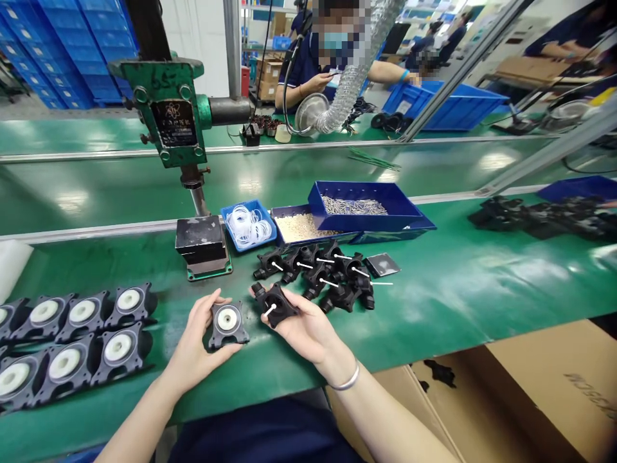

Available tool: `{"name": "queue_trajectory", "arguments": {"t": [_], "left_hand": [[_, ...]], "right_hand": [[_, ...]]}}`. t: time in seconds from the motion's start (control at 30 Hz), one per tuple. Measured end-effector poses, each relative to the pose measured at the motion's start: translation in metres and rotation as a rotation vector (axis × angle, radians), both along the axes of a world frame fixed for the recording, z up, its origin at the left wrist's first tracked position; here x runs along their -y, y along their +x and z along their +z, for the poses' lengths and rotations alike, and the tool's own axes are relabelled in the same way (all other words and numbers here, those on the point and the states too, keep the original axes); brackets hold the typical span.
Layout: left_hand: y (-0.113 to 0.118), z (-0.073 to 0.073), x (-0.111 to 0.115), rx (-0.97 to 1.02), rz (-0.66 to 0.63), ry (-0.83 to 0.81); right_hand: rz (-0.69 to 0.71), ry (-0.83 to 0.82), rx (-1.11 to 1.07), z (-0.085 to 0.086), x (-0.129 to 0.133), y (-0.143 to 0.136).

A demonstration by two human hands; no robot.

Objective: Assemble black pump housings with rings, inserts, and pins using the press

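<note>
My left hand [202, 341] grips a square black housing with a white round centre [227, 321] by its sides, just above or on the green bench top. In my right hand [308, 325] is a black pump housing [277, 307] with a threaded port and a white pin sticking out of its hollow. The two parts are a short way apart. Behind my right hand lies a pile of similar black housings [321, 276], several with white pins standing out. At the left, rows of black housings with white centres [81, 311] lie on the bench.
A green press [168, 116] with a black block [201, 235] stands behind my left hand. Behind the pile are a blue tray of clear rings [249, 225], a bin of small beige pieces [301, 227] and a bin of metal pins [357, 206]. An open carton [544, 386] sits below right. A co-worker [308, 83] stands opposite.
</note>
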State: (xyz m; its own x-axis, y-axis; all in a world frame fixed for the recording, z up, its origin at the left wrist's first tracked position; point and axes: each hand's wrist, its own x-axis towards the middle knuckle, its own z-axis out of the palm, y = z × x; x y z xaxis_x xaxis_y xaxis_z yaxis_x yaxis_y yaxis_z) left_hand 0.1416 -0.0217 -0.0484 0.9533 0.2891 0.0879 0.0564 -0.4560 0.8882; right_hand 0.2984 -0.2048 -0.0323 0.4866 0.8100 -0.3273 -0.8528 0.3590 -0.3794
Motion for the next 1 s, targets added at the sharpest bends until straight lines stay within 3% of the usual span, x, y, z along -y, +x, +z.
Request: {"name": "queue_trajectory", "arguments": {"t": [0.2, 0.37, 0.63, 0.87, 1.0], "left_hand": [[-0.001, -0.006, 0.005, 0.003, 0.040, -0.056], [-0.003, -0.006, 0.008, 0.045, 0.022, -0.092], [-0.005, -0.007, 0.010, 0.007, 0.060, -0.116], [-0.006, -0.014, 0.012, 0.029, 0.081, -0.101], [-0.007, -0.016, 0.013, 0.021, 0.069, -0.111]], "right_hand": [[0.065, 0.020, 0.046, -0.002, -0.004, 0.000], [0.039, -0.074, 0.217, -0.001, -0.009, 0.004], [0.128, -0.190, 0.631, 0.028, -0.041, 0.008], [0.131, -0.275, 0.890, 0.024, -0.055, -0.003], [0.073, -0.325, 1.272, 0.027, -0.047, -0.011]]}}
